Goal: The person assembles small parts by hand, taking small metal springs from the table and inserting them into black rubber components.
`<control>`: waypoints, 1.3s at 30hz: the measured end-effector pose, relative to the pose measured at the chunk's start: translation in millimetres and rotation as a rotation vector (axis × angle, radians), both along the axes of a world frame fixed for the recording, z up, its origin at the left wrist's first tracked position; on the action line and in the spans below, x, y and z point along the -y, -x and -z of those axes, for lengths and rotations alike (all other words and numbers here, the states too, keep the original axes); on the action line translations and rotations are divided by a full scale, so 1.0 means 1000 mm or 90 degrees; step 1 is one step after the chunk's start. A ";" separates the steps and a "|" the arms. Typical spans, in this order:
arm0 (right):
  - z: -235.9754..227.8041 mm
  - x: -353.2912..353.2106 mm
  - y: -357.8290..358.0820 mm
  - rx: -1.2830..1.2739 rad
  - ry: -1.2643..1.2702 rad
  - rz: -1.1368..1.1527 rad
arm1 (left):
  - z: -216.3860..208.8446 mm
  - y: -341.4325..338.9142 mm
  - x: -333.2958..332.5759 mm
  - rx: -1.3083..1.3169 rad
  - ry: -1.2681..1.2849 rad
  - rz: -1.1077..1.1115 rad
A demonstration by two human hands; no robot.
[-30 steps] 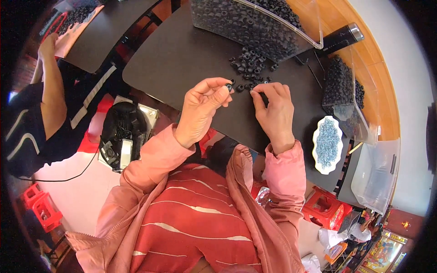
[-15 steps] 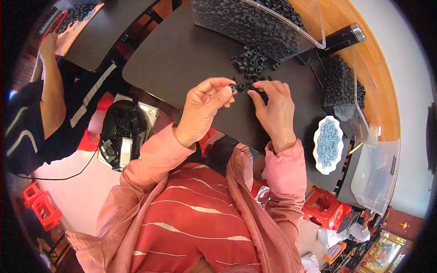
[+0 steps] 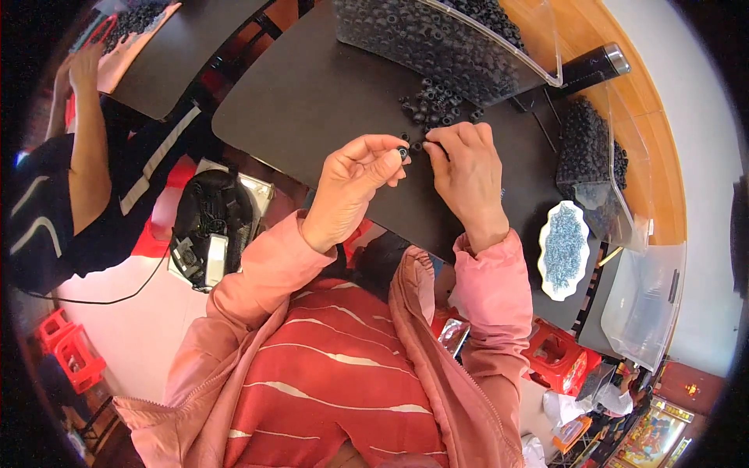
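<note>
Between the thumb and forefinger of my left hand (image 3: 355, 183) is a small black ring-shaped part (image 3: 402, 153), its round opening showing. My right hand (image 3: 472, 175) is a little to the right, thumb and forefinger brought together at the near edge of a loose pile of black ring-shaped parts (image 3: 433, 105). Whatever its fingertips hold is too small and dark to make out. A few single parts lie between the pile and my hands on the dark table (image 3: 281, 101).
Behind the pile stands a transparent bin (image 3: 421, 47) full of black parts, with a black flask (image 3: 593, 66) beside it. Another transparent bin (image 3: 593, 152) holds more at right. A white scalloped dish (image 3: 563, 249) contains small bluish pieces. Another person's arm (image 3: 90, 148) is at left.
My right hand has moved slightly up and away from me, its thumb and forefinger drawing closer together. The left hand keeps its pinch on the black ring-shaped part, almost unmoved.
</note>
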State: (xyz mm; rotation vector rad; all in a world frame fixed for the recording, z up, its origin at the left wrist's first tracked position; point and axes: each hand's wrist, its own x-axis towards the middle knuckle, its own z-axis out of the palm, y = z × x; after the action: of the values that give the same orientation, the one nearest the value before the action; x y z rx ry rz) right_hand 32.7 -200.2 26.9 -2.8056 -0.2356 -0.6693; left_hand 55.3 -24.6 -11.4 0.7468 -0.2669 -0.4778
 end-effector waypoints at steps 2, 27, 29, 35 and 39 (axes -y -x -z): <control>0.000 0.003 0.002 0.022 -0.037 0.004 | 0.000 0.000 0.001 -0.005 0.003 0.005; 0.001 -0.014 0.096 -0.091 -1.106 -0.049 | -0.017 0.035 0.010 0.098 -0.104 0.130; 0.000 -0.013 0.099 -0.125 -1.111 -0.051 | -0.018 0.037 0.010 0.086 -0.089 0.141; -0.004 -0.010 0.107 -0.150 -1.094 -0.056 | -0.022 0.038 0.011 0.110 -0.109 0.150; -0.006 -0.010 0.110 -0.163 -1.108 -0.089 | -0.024 0.037 0.010 0.165 -0.134 0.123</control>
State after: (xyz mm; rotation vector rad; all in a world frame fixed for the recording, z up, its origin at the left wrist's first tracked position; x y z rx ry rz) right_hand -77.1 -189.7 33.2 -1.1399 0.1661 -0.1952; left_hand 18.2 -35.0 12.2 0.9950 -0.5403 -0.5991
